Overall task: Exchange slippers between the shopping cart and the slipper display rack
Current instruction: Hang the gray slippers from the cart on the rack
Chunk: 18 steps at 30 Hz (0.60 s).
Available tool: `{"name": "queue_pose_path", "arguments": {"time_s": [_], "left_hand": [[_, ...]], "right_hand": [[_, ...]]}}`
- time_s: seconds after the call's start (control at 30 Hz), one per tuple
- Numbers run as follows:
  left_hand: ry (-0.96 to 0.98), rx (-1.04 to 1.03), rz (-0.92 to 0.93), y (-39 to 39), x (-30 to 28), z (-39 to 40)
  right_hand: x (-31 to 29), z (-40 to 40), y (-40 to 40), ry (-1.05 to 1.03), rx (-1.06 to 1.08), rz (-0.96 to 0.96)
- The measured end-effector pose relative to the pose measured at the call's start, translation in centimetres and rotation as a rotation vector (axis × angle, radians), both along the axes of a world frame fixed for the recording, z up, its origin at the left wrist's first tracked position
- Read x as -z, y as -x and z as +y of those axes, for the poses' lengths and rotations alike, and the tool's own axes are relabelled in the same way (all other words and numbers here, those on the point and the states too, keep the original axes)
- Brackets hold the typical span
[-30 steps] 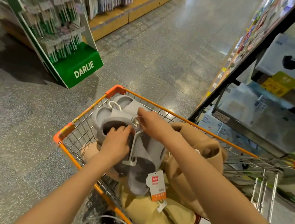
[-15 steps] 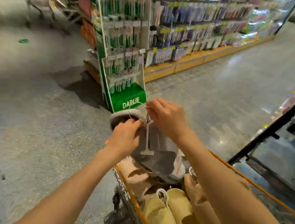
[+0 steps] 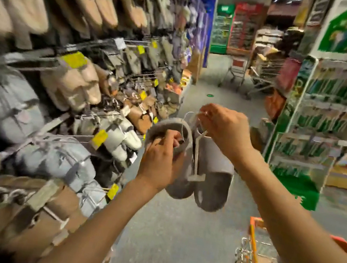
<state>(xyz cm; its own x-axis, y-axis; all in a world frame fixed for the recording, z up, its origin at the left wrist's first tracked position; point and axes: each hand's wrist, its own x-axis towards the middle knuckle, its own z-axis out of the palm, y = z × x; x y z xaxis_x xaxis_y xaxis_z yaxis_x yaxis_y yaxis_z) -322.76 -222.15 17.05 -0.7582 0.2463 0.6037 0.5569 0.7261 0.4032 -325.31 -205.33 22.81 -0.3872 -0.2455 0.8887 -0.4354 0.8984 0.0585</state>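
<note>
A pair of grey slippers (image 3: 210, 176) on a white plastic hanger hangs in the air in mid-frame. My left hand (image 3: 161, 158) grips the heel rim of the left slipper. My right hand (image 3: 224, 125) pinches the hanger's hook at the top. The slipper display rack (image 3: 66, 94) fills the left side, with several tan, grey and brown pairs hung on pegs with yellow price tags. The orange shopping cart (image 3: 253, 254) shows at the lower right, with tan slippers inside, partly hidden by my right arm. The frame is blurred.
A green toothbrush stand (image 3: 316, 120) rises on the right. Grey aisle floor (image 3: 172, 231) runs ahead between rack and stand. Other carts (image 3: 238, 73) and stacked goods stand at the aisle's far end.
The view has swung left from the cart to the slipper rack. Both hands have lifted the grey pair out of the cart and carried it up toward the rack.
</note>
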Motion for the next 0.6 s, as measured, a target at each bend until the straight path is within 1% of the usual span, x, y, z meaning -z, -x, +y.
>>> {"name": "queue_pose_path", "arguments": {"time_s": [0.1, 0.13, 0.2, 0.3, 0.4, 0.47, 0.5, 0.6], "left_hand": [[0.184, -0.268, -0.131, 0.8, -0.4, -6.1], [0.206, -0.320, -0.137, 0.7, -0.6, -8.1], [0.173, -0.389, -0.111, 0.1, -1.3, -11.6], [0.133, -0.535, -0.154, -1.2, -2.8, -16.2], [0.043, -0.653, -0.176, -2.6, -3.3, -19.9], [-0.005, -0.724, -0.196, -3.8, -3.4, -21.8], [-0.010, -0.765, -0.219, -4.4, -3.4, -22.6], [-0.007, -0.910, -0.296, -6.5, -3.5, -24.6]], "right_hand": [[-0.8, -7.0, 1.7, -0.048, -0.169, -0.019], [-1.0, -9.3, 2.1, -0.065, -0.216, -0.021], [-1.3, -13.5, 2.9, -0.077, -0.300, -0.046], [-1.9, -19.4, 4.0, -0.060, -0.407, -0.077], [-2.3, -24.5, 3.8, -0.015, -0.539, -0.129], [-2.5, -27.3, 3.3, 0.009, -0.632, -0.233], [-2.7, -28.6, 3.0, 0.018, -0.684, -0.316], [-3.4, -31.9, 2.1, 0.090, -0.881, -0.653]]}}
